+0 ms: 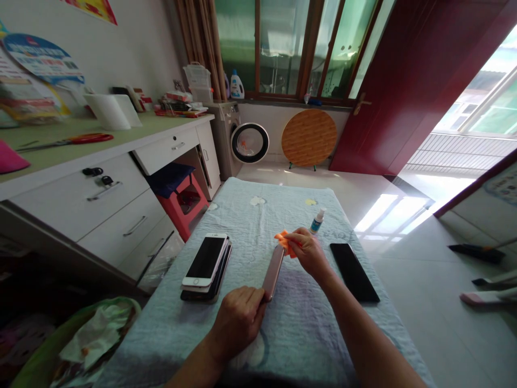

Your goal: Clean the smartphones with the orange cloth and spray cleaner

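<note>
Two hands [238, 315] [309, 253], one held phone [274, 273], one orange cloth [282, 237], one bottle [317, 221]

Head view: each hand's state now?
Left hand: closed on the near end of a pinkish smartphone.
Right hand: closed, pinching an orange cloth.

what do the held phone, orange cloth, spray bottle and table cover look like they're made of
Held phone: metal or glass, unclear which; smooth, pinkish, faint sheen.
Orange cloth: soft fabric, maybe microfiber, from its crumpled folds.
Spray bottle: probably plastic, given its smooth, pale body and white top.
Table cover: likely quilted cotton, matte, with fine puckers and soft wrinkles.
</note>
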A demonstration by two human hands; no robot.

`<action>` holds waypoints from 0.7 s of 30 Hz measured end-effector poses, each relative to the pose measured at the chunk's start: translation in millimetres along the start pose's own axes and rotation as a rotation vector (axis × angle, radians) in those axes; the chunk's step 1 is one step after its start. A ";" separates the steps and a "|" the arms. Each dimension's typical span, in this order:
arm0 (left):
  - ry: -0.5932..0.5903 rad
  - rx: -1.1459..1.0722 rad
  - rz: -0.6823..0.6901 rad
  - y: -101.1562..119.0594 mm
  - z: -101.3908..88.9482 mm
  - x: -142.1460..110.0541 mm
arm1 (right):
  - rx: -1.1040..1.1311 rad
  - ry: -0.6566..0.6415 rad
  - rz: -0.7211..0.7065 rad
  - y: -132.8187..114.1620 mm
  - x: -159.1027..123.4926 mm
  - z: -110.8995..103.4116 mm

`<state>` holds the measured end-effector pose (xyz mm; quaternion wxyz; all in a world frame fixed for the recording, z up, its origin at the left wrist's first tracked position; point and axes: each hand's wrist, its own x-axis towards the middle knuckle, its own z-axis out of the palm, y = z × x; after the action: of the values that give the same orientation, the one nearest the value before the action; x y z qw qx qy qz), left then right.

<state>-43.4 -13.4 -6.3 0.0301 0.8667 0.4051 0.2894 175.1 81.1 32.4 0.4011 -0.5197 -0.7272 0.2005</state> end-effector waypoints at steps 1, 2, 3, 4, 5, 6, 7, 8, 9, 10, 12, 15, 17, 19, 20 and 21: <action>0.001 0.003 0.003 0.1 0.2 -0.4 | 0.005 0.015 0.009 2.3 1.4 1.1; 0.001 0.005 0.006 0.2 0.5 -0.8 | 0.013 0.032 0.017 3.7 1.5 2.2; 0.000 0.007 0.009 0.4 0.7 -1.3 | 0.022 0.046 0.021 4.3 0.6 3.4; 0.000 0.008 0.011 0.5 0.7 -1.6 | 0.031 0.056 0.022 3.9 -1.3 4.4; -0.002 0.010 0.014 0.7 0.7 -1.8 | 0.040 0.062 0.019 2.6 -4.1 5.3; -0.002 0.012 0.015 0.8 0.5 -1.8 | 0.047 0.064 0.010 0.5 -7.5 6.0; -0.001 0.015 0.016 1.0 0.3 -1.6 | 0.054 0.064 -0.003 -2.5 -11.4 6.6; 0.002 0.018 0.018 1.1 0.2 -1.3 | 0.062 0.060 -0.018 -6.1 -15.7 6.9; 0.005 0.022 0.018 1.1 0.1 -1.0 | 0.072 0.050 -0.032 -10.2 -20.2 7.2; 0.008 0.025 0.018 1.1 0.2 -0.7 | 0.085 0.036 -0.043 -14.8 -25.1 7.5; 0.012 0.034 0.015 0.9 0.8 -0.2 | 0.113 0.000 -0.054 -24.3 -35.4 7.9; 0.004 0.037 0.012 0.5 2.2 -0.2 | 0.143 -0.043 -0.055 -38.0 -52.2 8.6; -0.001 0.041 0.019 0.3 2.5 -0.5 | 0.156 -0.062 -0.049 -45.8 -63.5 9.2; 0.000 0.047 0.029 0.2 2.2 -0.8 | 0.174 -0.081 -0.049 -51.8 -74.3 9.9; 0.001 0.051 0.033 0.1 2.0 -1.0 | 0.185 -0.087 -0.053 -54.1 -79.4 10.4; 0.003 0.054 0.035 -0.1 1.8 -1.2 | 0.195 -0.093 -0.058 -55.9 -84.1 11.0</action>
<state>-43.1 -13.9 -8.4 0.0010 0.8736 0.3979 0.2802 144.7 -15.9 33.9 0.4212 -0.4469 -0.7369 0.2825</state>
